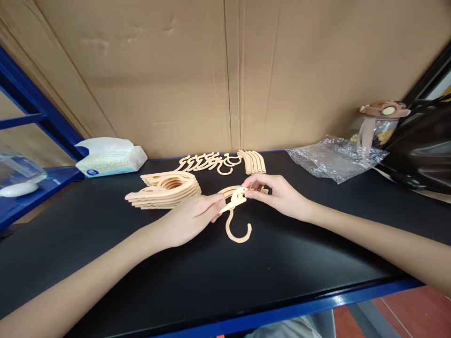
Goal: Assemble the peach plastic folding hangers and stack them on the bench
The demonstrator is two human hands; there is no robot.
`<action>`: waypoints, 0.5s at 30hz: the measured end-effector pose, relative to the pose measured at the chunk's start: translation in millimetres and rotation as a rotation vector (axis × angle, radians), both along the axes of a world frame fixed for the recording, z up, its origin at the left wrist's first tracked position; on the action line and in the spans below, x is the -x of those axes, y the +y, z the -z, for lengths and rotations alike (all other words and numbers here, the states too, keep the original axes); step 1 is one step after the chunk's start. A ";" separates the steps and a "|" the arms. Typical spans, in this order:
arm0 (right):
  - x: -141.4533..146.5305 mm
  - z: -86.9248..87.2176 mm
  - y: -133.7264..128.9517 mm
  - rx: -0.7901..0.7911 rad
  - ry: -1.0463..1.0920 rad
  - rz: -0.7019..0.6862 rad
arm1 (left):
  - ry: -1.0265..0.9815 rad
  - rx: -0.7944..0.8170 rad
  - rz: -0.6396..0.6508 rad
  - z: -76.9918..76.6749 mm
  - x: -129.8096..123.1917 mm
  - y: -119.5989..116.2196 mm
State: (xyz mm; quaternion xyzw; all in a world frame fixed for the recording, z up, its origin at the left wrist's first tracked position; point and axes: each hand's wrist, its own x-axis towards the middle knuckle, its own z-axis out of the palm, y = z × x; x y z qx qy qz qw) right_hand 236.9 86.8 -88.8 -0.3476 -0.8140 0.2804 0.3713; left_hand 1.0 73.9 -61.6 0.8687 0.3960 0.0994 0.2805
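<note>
Cardboard [169, 84] walls off the far edge of the black tabletop [197, 286]. A blue metal frame [21, 119] rises past its left edge, and a dark, shiny bag [423, 145] crowds the far right corner. Before that lies crumpled clear plastic [333, 157], with a strapped drink bottle [382, 124] behind it. A tissue pack [112, 159] sits at the far left corner. Closer in, a stack of cream hanger parts [165, 190] stands just beside the left hand, the nearest thing in its way. Ribbed cream bars [251, 162] and a row of small hooks [200, 162] line the middle of the far edge.

Both forearms reach in from the near side, slanting inward. The left hand [197, 213] and right hand [275, 192] nearly meet at mid-table, thumbs and fingers pinching opposite ends of a small cream piece [237, 199]. A larger hook [238, 237] curves out below; whether it joins the piece, I can't tell.
</note>
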 end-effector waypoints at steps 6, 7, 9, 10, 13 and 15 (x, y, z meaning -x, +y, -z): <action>0.9 2.1 1.6 0.017 0.036 -0.003 | 0.037 -0.087 -0.041 0.4 0.5 1.2; 1.0 2.1 1.6 0.018 0.028 -0.002 | 0.041 -0.097 -0.044 0.6 0.3 1.7; 0.9 2.0 1.4 0.010 0.013 0.003 | 0.051 -0.126 -0.055 1.0 -0.1 2.4; 0.8 1.9 1.2 -0.002 0.006 0.007 | 0.059 -0.142 -0.061 1.1 -0.3 2.5; 0.4 1.4 0.4 -0.066 -0.009 0.007 | 0.083 -0.186 -0.080 0.3 -0.9 1.7; -0.1 0.6 -0.6 -0.087 -0.006 -0.002 | 0.094 -0.198 -0.091 -0.6 -1.9 0.1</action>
